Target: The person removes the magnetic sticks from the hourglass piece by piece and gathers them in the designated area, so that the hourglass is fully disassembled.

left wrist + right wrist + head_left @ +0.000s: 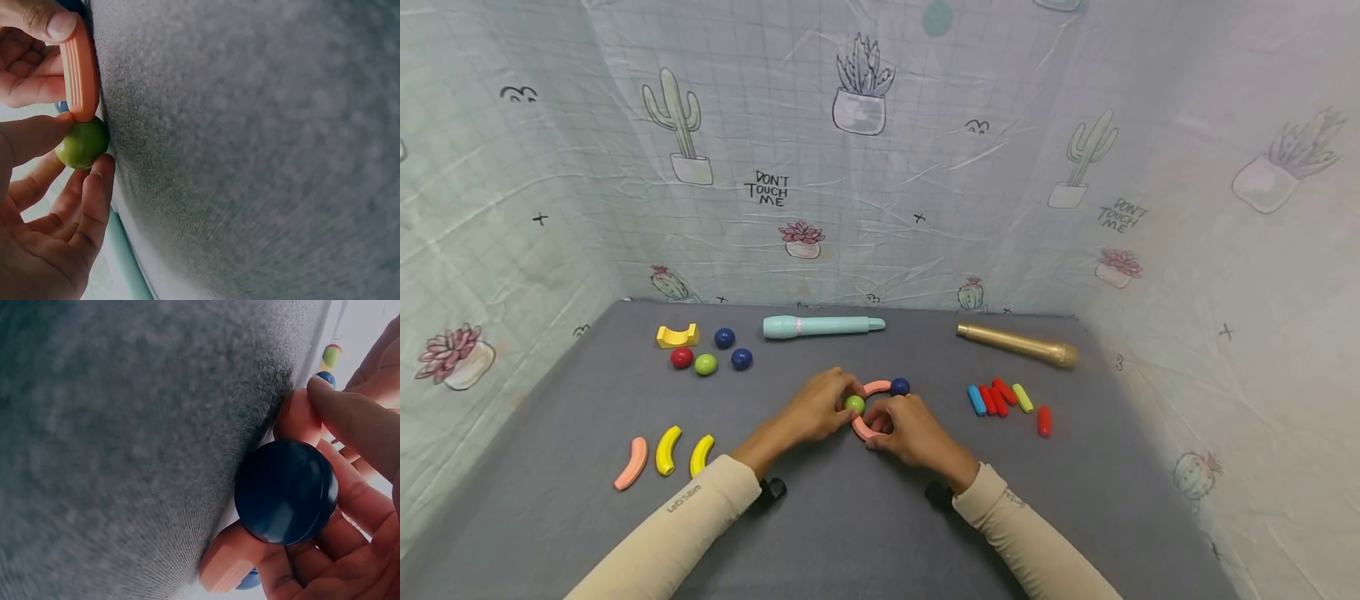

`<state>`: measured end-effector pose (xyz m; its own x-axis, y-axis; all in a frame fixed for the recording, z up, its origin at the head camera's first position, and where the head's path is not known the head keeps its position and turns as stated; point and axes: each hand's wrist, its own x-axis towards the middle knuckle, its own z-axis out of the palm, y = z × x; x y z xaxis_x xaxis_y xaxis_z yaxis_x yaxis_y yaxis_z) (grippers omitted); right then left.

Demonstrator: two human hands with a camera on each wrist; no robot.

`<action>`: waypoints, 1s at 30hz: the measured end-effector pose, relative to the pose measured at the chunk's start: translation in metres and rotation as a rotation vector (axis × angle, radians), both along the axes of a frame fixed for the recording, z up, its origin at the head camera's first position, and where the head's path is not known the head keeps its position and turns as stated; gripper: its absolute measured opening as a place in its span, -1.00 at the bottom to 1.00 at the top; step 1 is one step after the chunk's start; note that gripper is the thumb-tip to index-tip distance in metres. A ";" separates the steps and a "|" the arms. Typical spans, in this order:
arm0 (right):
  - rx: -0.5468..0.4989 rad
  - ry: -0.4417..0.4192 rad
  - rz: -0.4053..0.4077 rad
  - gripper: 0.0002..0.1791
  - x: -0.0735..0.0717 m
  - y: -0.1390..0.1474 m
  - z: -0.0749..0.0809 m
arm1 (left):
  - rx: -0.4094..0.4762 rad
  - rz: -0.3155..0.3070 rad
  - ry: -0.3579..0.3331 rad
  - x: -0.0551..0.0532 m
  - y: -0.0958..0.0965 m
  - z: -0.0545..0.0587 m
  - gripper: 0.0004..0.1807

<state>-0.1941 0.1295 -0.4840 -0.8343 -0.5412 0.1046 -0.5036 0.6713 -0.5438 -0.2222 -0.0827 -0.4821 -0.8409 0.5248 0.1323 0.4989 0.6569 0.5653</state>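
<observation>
My left hand (820, 406) pinches a green ball (854, 405) between thumb and fingers, low over the grey tabletop. In the left wrist view, the ball (83, 145) meets the end of a ridged pink curved piece (81, 75). My right hand (913, 429) grips that piece, its thumb lying along the upper side. A second pink curved piece (877, 387) runs from near the green ball to a dark blue ball (900, 387), together forming part of a ring. The right wrist view has a glossy blue ball (286, 490) between two pink pieces, close by the right fingers.
Loose yellow curved pieces (667, 451) and a pink one (631, 463) lie left. Behind them are a yellow block (677, 336) and several balls (706, 364). A teal microphone-shaped stick (823, 327) and a gold one (1018, 344) lie at the back; short coloured rods (992, 400) lie right.
</observation>
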 end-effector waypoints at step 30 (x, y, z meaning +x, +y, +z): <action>0.029 0.001 0.076 -0.67 -0.006 0.053 0.004 | -0.256 -0.192 0.302 0.033 0.021 -0.006 -0.82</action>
